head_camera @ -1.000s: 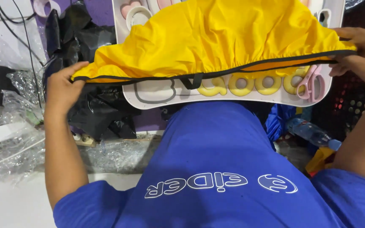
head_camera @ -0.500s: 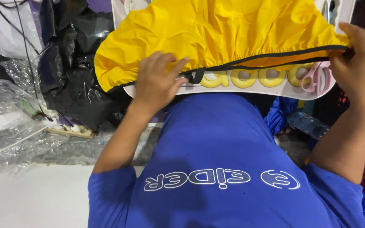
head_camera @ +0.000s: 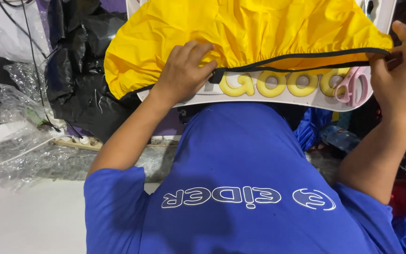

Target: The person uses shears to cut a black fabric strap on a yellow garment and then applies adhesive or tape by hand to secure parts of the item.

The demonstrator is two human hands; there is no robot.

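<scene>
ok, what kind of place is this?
Probably a packing or assembly bench in a small workshop: crumpled clear plastic wrap, black bags, and both hands stretching a yellow cover over a white board.

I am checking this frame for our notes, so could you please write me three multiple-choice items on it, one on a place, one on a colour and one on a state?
1. Where does the left hand rest?
A. on the yellow cover, at its black hem
B. on the clear plastic wrap
C. on the blue shirt

2. What colour are the raised shapes on the white board below the hem?
A. green
B. yellow
C. black

3. How does the right hand stand?
A. open and apart from the cover
B. flat on the board
C. pinching the cover's right edge

Answers: 1 A, the fingers lie on the fabric by the hem. 2 B, they match the cover's colour. 3 C, thumb and fingers close on the hem's end.
</scene>
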